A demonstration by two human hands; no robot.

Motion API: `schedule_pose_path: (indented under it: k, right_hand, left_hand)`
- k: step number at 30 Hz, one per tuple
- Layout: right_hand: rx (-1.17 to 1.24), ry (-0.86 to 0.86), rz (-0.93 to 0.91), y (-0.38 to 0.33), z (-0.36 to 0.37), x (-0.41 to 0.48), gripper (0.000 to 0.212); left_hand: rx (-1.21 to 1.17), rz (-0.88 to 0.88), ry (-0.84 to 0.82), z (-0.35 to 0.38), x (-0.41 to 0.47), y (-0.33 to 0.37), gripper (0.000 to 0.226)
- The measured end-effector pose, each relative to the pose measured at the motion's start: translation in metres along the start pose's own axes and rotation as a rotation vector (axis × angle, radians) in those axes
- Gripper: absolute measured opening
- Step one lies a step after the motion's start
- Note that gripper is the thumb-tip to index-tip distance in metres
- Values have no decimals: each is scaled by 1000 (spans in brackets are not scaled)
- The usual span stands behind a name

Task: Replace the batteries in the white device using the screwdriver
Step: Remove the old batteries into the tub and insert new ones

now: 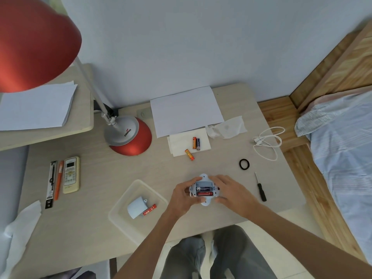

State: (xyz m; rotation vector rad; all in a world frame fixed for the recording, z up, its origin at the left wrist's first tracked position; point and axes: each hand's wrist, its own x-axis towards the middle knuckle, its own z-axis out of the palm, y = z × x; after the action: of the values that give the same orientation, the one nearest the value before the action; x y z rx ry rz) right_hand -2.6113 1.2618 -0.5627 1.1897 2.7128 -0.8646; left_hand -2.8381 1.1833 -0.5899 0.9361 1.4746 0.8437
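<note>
**Both hands holding the opened white device above the desk's front edge**

The desk (100,178), pale wood-grain, fills the middle of the head view; a bed (342,148) with a light blue cover lies to its right. A red desk lamp (128,135) stands at the rear left, its shade large and close at the upper left. A white sheet of paper (185,109) lies at the back centre. A translucent tray (122,208) near the front left holds the device's detached cover (136,206) and one red battery (150,209) just beside it. The left hand (182,196) and right hand (229,190) grip the white device (203,189) from either side, fingers (193,181) curled narrowly around its edges. Its battery bay faces up and is open, with a dark battery lying above a red one inside. A white cable (267,143) is coiled at the right rear. A remote control (70,175) lies at the far left beside an orange pen (58,180) and a packaged item (51,184). The screwdriver (261,188), black-handled, rests untouched on the desk to the right of the right hand, apart from it. A black hair band (244,164) lies behind the screwdriver. Three loose batteries (196,143) lie on or at the edge of a tissue (181,141) behind the device
</note>
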Motion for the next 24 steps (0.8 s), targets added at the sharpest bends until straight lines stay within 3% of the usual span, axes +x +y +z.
schedule_pose_path:
  k: [4, 11, 14, 17, 21, 24]
  right_hand:
    - [249, 142, 246, -9, 18, -5, 67]
    - [455, 282, 329, -18, 31, -3, 47]
    - [450, 265, 350, -16, 34, -1, 49]
    - [423, 253, 340, -15, 37, 1, 48]
    - [391, 241, 334, -13, 41, 3, 49]
    - [384, 233, 343, -13, 40, 3, 49]
  left_hand:
    - [25, -12, 6, 3, 0, -3, 71]
    - [216, -2, 31, 4, -3, 2, 69]
    - [457, 99, 65, 4, -10, 12, 62]
    - [795, 308, 102, 3, -12, 23, 50]
    - [1085, 500, 8, 0, -4, 34, 38]
    - [1288, 530, -80, 1, 3, 37, 38]
